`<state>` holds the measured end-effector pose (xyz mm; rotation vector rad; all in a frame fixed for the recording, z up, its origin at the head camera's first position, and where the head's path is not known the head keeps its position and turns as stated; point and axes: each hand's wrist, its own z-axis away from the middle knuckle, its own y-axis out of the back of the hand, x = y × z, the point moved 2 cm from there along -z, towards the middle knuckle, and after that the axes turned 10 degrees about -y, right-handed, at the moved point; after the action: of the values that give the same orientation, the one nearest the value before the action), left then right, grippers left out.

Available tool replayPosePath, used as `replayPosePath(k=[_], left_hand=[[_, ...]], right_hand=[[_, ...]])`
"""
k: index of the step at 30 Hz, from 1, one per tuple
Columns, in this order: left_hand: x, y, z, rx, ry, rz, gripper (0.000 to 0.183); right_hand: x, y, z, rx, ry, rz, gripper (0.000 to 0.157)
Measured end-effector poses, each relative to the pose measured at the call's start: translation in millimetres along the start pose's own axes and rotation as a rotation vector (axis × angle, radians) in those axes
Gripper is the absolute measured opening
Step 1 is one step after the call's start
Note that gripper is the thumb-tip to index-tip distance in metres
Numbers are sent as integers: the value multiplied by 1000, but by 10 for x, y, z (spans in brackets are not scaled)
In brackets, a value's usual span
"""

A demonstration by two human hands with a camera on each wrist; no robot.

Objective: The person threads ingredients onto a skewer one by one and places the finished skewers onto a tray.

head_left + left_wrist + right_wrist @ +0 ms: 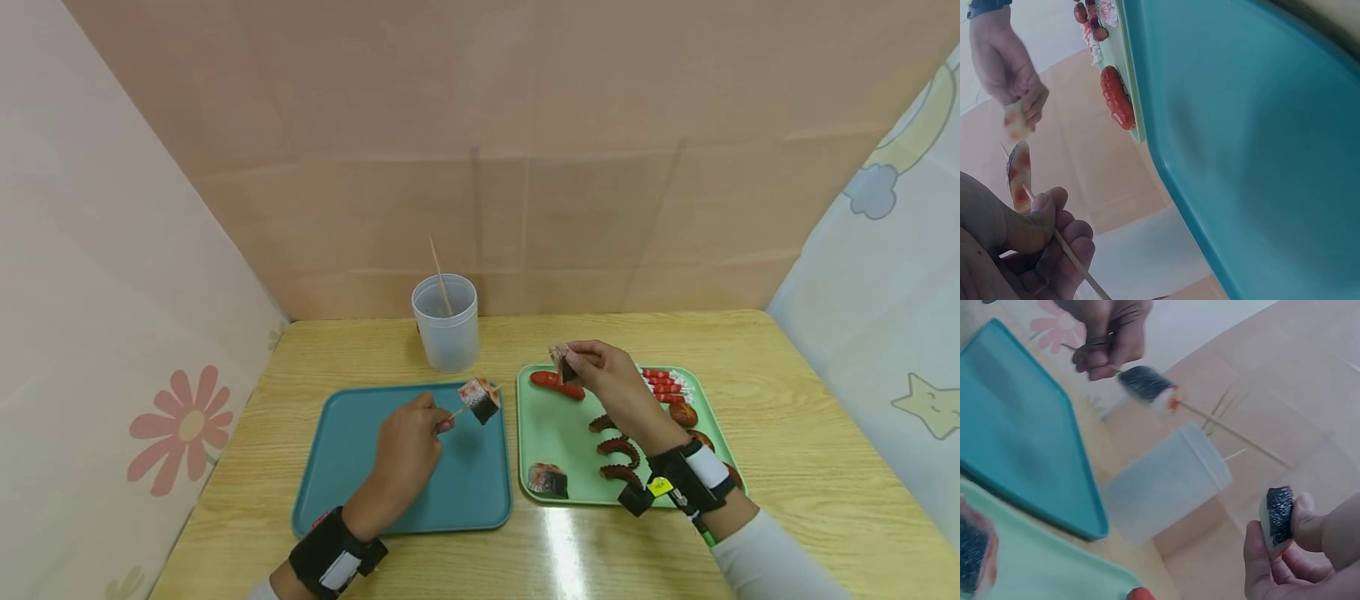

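Over the blue tray, my left hand pinches a thin wooden skewer between thumb and fingers. One fish chunk, with dark skin and pale, red-tinged flesh, is threaded on it just past the fingertips. In the right wrist view the bare pointed end of the stick reaches well beyond the chunk. Above the far left part of the green tray, my right hand holds a second fish chunk between thumb and fingers. A third fish chunk lies in that tray's near left corner.
The green tray also bears a red sausage, several curved brown tentacle-like pieces, red-and-white sticks and round brown balls. Behind the trays stands a translucent cup with wooden skewers in it, near the back wall.
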<state>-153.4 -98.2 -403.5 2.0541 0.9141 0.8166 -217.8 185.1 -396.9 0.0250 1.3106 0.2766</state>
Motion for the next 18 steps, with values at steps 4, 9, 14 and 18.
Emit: replayPosePath(k=[4,9,14,18], left_hand=[[0,-6,4,-4,5,0,5],[-5,-11,-1,-3,-4,-13,4],[-7,-13,-5,0,-19,-26,4],[-6,-20,-6,7,-31,-31,5]], right_hand=[[-91,17,24,-9,18,-75,59],[-157,8,46,-14,37,-124,60],[-190,-8,52,-5,48,-128,57],[-204,-13,64,11,51,-108,57]])
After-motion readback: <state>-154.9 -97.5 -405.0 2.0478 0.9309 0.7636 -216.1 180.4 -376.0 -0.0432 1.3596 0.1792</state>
